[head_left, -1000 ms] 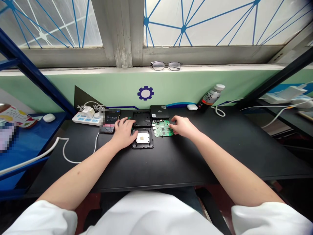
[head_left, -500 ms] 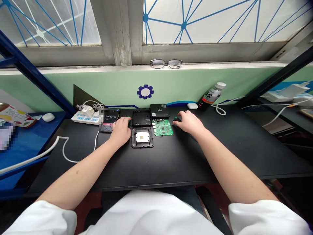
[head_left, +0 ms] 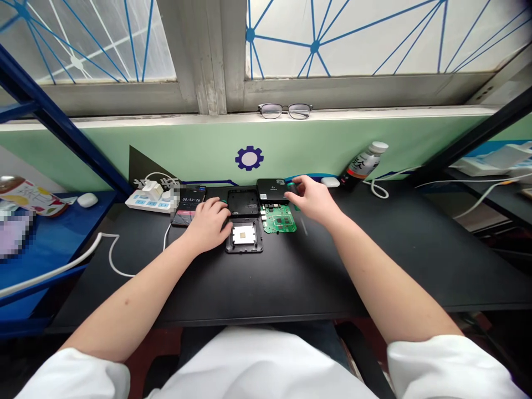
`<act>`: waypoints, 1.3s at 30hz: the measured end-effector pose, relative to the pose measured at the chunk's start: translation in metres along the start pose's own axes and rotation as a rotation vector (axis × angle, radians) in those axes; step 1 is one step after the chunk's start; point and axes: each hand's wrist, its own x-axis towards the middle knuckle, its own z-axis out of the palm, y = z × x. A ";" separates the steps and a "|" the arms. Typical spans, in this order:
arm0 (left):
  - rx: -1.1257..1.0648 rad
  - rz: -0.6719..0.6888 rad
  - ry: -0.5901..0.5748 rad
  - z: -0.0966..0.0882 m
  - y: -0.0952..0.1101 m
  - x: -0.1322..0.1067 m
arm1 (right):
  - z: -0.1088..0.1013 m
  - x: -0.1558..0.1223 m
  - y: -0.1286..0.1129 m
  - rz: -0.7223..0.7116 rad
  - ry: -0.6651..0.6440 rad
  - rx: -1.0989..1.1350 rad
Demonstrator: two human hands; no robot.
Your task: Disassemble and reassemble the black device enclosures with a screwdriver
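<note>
Black desk [head_left: 266,277] stands under a big window with blue lines on it. Behind the desk is a green wall with a blue gear picture [head_left: 249,158]. A pair of glasses [head_left: 285,111] lies on the window sill.

The left hand [head_left: 210,221] rests on the desk with its fingers bent. It touches the left side of an open black case [head_left: 244,237] that has a pale square inside. A tiny green bit shows by the fingertips. I cannot tell if this hand holds something.

The right hand [head_left: 313,197] is closed around a screwdriver [head_left: 303,224]. The thin dark stick pokes out below the hand, and a green end shows by the thumb. The hand is just beside a small black box [head_left: 271,190] at the back of the desk. A green board [head_left: 279,218] with little parts lies flat in front of that box, just left of the hand. A black lid [head_left: 243,201] lies between the box and the left hand, right behind the open case.

A phone [head_left: 189,202] showing a clock lies left of the left hand. Next to it is a white plug strip [head_left: 152,199]. A white cord [head_left: 112,252] curls over the desk on the left. A bottle [head_left: 363,163] leans on the wall on the right, with a small white case [head_left: 331,181] near it.
</note>
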 end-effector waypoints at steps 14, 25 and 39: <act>-0.081 0.146 -0.201 -0.004 0.003 -0.003 | 0.076 -0.025 -0.082 -0.581 0.205 0.711; -0.134 0.137 -0.181 0.004 0.002 -0.006 | 0.100 -0.014 -0.079 -0.704 0.214 0.658; -0.107 -0.022 -0.174 0.027 -0.010 -0.023 | 0.103 -0.013 -0.076 -0.739 0.236 0.620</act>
